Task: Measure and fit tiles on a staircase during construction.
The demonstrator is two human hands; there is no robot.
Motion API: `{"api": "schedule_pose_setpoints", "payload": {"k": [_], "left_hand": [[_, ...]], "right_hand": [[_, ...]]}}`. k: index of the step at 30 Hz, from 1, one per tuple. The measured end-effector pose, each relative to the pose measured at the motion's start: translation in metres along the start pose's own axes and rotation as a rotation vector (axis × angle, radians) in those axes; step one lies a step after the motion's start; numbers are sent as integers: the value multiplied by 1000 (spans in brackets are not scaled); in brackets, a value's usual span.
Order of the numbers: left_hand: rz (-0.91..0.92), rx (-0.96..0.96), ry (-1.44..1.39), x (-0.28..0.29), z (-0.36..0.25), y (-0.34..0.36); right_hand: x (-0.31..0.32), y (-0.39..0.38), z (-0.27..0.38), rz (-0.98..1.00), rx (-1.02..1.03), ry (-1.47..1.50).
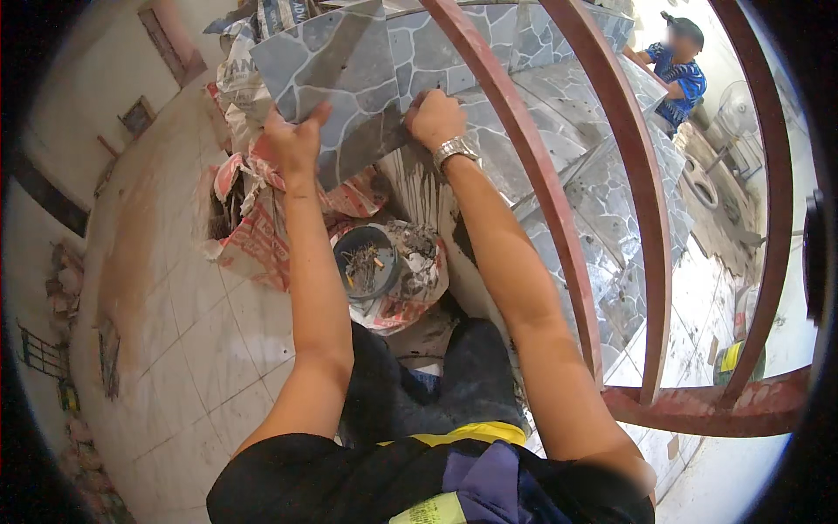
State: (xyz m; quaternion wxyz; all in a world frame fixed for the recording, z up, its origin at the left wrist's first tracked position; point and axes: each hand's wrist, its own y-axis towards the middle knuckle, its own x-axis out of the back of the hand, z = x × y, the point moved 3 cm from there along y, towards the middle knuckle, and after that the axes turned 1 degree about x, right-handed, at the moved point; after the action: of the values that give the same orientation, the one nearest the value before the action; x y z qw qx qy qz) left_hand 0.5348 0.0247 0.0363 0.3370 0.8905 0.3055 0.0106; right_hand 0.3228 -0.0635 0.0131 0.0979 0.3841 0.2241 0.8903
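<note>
A square grey tile (336, 65) with a white-veined stone pattern is held tilted up at the top of the head view. My left hand (295, 144) grips its left lower edge, thumb on the patterned face. At the opposite edge my right hand (436, 120), a metal watch on its wrist, is closed on the tile; its fingertips are partly hidden. Matching tiles (449, 39) cover the stair surface just behind and right of the right hand. Below the held tile, grey mortar streaks run down the stair's side.
A dark bucket (392, 278) with debris stands between my arms, beside torn cement bags (262, 240). Curved reddish railing bars (559, 218) rise close to my right arm. Past them are another person (679, 74), a fan (735, 109) and tyres (701, 188).
</note>
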Motion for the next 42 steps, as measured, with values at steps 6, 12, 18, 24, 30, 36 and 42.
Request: {"api": "schedule_pose_setpoints", "payload": {"k": [6, 12, 18, 24, 30, 36, 42], "left_hand": [[29, -50, -8, 3, 2, 4], [13, -48, 171, 3, -13, 0], [1, -72, 163, -2, -11, -3], [10, -77, 90, -1, -7, 0], [-32, -116, 218, 3, -4, 2], [4, -46, 82, -1, -2, 3], [-24, 7, 68, 2, 2, 3]], "right_hand": [[-2, 6, -10, 168, -43, 98], [6, 6, -15, 36, -62, 142], [5, 4, -16, 46, -39, 126], [0, 0, -7, 61, -34, 83], [-1, 5, -8, 22, -35, 137], [6, 14, 1, -29, 27, 116], [8, 14, 8, 31, -36, 107]]}}
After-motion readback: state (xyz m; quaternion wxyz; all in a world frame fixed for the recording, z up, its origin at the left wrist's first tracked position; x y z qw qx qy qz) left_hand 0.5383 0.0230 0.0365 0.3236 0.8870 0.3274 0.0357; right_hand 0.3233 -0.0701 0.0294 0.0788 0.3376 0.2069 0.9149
